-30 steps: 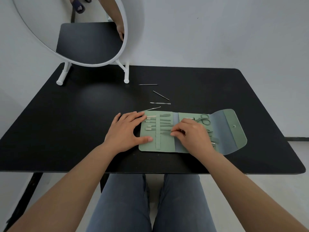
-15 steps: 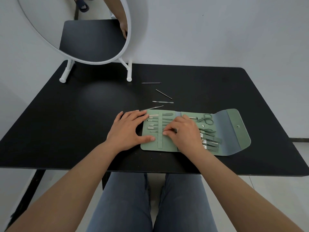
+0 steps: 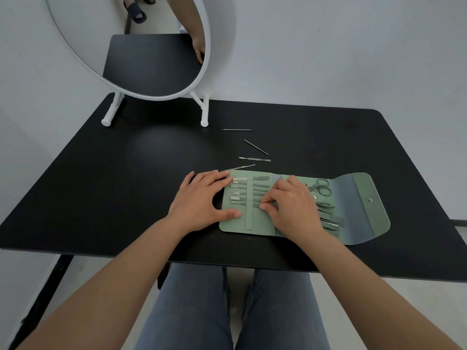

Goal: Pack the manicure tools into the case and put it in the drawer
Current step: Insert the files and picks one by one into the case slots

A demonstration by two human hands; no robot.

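A green fold-out manicure case (image 3: 358, 218) lies open on the black table (image 3: 126, 193) near its front edge. Several green-handled tools (image 3: 242, 190) sit under the strap of its left panel. Small scissors (image 3: 322, 186) rest in the right panel. My left hand (image 3: 202, 200) lies flat, fingers spread, pressing the case's left edge. My right hand (image 3: 293, 208) pinches the end of a tool in the left panel by the centre fold. Several thin metal tools lie loose behind the case: a straight pick (image 3: 237, 129), a slanted pick (image 3: 255, 147), a cuticle pusher (image 3: 254, 159), and a file (image 3: 238, 168).
A round white-framed mirror (image 3: 202, 107) stands on two feet at the table's back left. A grey wall rises behind the table. My knees in jeans (image 3: 227, 311) sit under the front edge. No drawer is in view.
My right hand has slid left from the right panel to the centre fold, uncovering the right-panel tools. The left hand has stayed flat on the case's edge.
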